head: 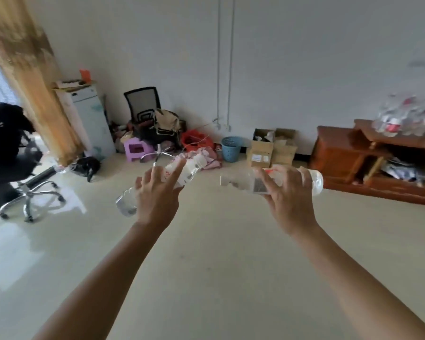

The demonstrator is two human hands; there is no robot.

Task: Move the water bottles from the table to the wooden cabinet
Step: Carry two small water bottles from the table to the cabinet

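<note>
My left hand [157,195] grips a clear water bottle [192,168] with a white and red label, held slanted, its base low left and its neck up right. My right hand [287,192] grips a second clear water bottle [238,184], held nearly level, its base pointing right. Both arms reach forward over the floor. The low reddish wooden cabinet [339,153] stands against the wall at the right, beyond my right hand. A blurred heap of several clear bottles [407,116] lies on its top. The table is out of view.
An office chair [27,182] with a dark coat stands at the left by a yellow curtain [27,69]. Along the far wall are a white appliance [91,121], a mesh chair with clutter [147,114], a purple stool [136,149], a blue bin [231,148] and cardboard boxes [270,148].
</note>
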